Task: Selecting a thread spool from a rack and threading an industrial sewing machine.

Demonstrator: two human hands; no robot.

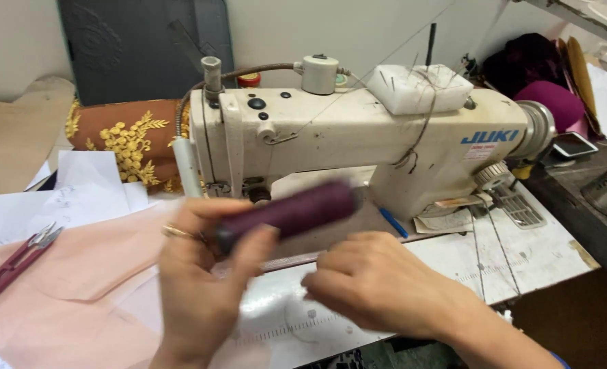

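My left hand [204,287] is raised in front of the sewing machine [358,137] and grips a dark purple thread spool [296,210] by its near end; the spool is blurred. A gold ring sits on one finger. My right hand [378,280] rests knuckles up on the white machine table [522,253], fingers curled; whether it holds anything is hidden. Pale pink fabric [64,280] lies on the table under and left of my left hand.
Maroon thread snips [16,263] lie at the left on the pink fabric. White papers [78,191] and brown cloth with gold embroidery [126,140] sit behind. A foam pincushion [419,87] tops the machine. A blue pen [392,223] lies by its base. Purple cloth is piled far right.
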